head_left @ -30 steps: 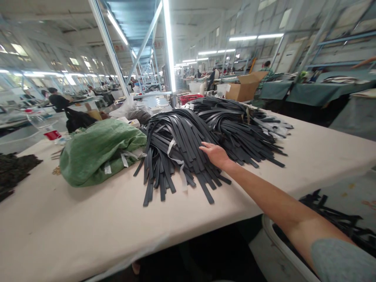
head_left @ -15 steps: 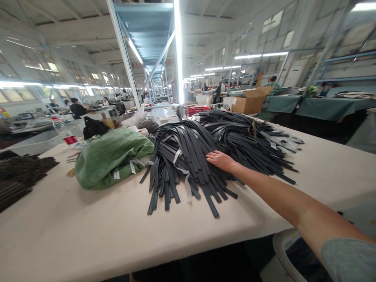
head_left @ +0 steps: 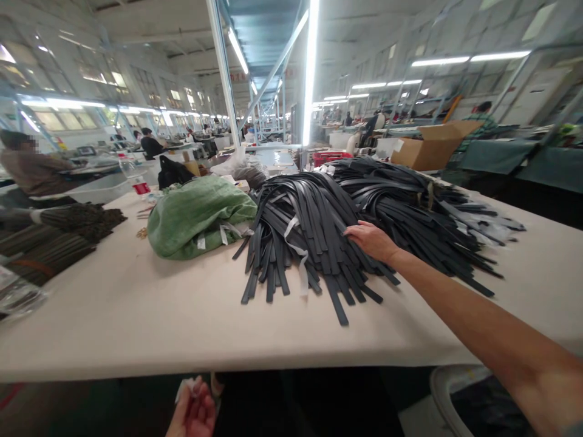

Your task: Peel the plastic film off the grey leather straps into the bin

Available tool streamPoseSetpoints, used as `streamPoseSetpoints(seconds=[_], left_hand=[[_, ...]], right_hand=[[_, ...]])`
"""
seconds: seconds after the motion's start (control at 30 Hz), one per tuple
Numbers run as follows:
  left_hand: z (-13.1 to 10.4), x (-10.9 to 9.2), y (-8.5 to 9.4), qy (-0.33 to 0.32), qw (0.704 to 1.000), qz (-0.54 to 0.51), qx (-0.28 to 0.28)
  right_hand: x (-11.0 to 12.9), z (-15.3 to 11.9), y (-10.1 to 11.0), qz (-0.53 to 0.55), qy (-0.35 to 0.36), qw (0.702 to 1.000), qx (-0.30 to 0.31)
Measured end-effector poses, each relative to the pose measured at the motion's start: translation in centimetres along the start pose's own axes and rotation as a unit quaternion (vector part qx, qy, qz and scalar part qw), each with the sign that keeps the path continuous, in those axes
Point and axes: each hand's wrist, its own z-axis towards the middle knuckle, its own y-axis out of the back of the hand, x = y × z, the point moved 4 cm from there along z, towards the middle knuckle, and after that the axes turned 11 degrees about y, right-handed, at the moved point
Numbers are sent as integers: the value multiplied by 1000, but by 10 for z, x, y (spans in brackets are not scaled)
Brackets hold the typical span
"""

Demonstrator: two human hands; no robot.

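Note:
A large heap of dark grey flat strips lies on the pale table, with a white ribbon hanging over its front. My right hand rests at the right part of this bundle, fingers bent against the strips. Whether it grips one is hard to make out. Below the table's front edge, my left hand is palm up with curled fingers, pinching a small white scrap. To the left of the strips sits a green cloth sack.
Brown strip bundles lie at the table's left, near clear plastic. A cardboard box stands behind the strips. A white bin is below at right. A seated person is at far left.
The view has turned left, so things sit further right. My left hand has come into view at the bottom. My right hand has raised and bent its fingers slightly at the strips.

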Motion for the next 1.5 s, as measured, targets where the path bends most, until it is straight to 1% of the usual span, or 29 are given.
streamPoseSetpoints(seconds=[0.07, 0.1, 0.13, 0.17, 0.2, 0.23, 0.27, 0.3, 0.37, 0.43, 0.5, 0.57, 0.67, 0.8, 0.87, 0.97, 1.1, 1.17, 1.23, 1.3, 1.37, 1.43, 1.5], left_hand=[[-7, 2, -12, -6, 999, -51, 17], [-13, 4, -19, 2, 997, -74, 20], [-19, 7, -26, 7, 995, -91, 26], [-24, 8, -34, 10, 994, -103, 32], [-28, 10, -40, 12, 993, -110, 40], [-31, 12, -45, 18, 992, -115, 41], [-33, 14, -48, 24, 991, -121, 45], [-34, 16, -50, 32, 991, -124, 49], [-37, 23, -51, 42, 990, -126, 54], [-40, 29, -49, 49, 989, -124, 61], [-44, 35, -47, 57, 989, -120, 71], [-47, 37, -44, 63, 988, -118, 76], [-50, 38, -40, 68, 988, -118, 79], [-49, 44, -35, 82, 986, -117, 83], [-46, 48, -33, 86, 987, -111, 79], [-40, 49, -29, 73, 989, -111, 65], [-33, 36, -20, 37, 988, -146, 23], [-35, 34, -17, 27, 987, -158, 15], [-41, 38, -18, 42, 987, -149, 37], [-48, 46, -23, 72, 986, -125, 78], [-54, 51, -27, 87, 985, -106, 108], [-56, 49, -26, 76, 985, -109, 106], [-55, 42, -21, 53, 986, -132, 83]], right_hand=[[36, -11, 13, 38, -2, 999, -18], [59, -18, 21, 65, 5, 998, -21], [84, -26, 30, 109, 4, 994, -30], [110, -33, 39, 159, 3, 987, -26], [136, -40, 47, 213, -1, 977, -10], [163, -45, 53, 274, -5, 961, 25], [190, -48, 58, 338, 1, 939, 67], [217, -49, 61, 387, 4, 916, 103], [265, -45, 62, 443, -3, 879, 176], [300, -32, 55, 450, -12, 866, 216], [321, -15, 46, 431, -17, 875, 222], [330, 1, 38, 405, -19, 889, 212], [336, 20, 31, 366, -14, 907, 208], [353, 36, 20, 309, 15, 920, 241], [363, 42, 14, 292, 29, 920, 258], [367, 47, 14, 311, 42, 910, 272], [348, 36, 38, 378, 69, 885, 265], [340, 30, 47, 386, 69, 880, 267], [341, 29, 49, 385, 66, 881, 267], [351, 35, 45, 393, 65, 878, 265], [362, 42, 39, 417, 56, 866, 269], [364, 46, 36, 446, 36, 853, 270], [357, 45, 40, 470, 15, 841, 268]])
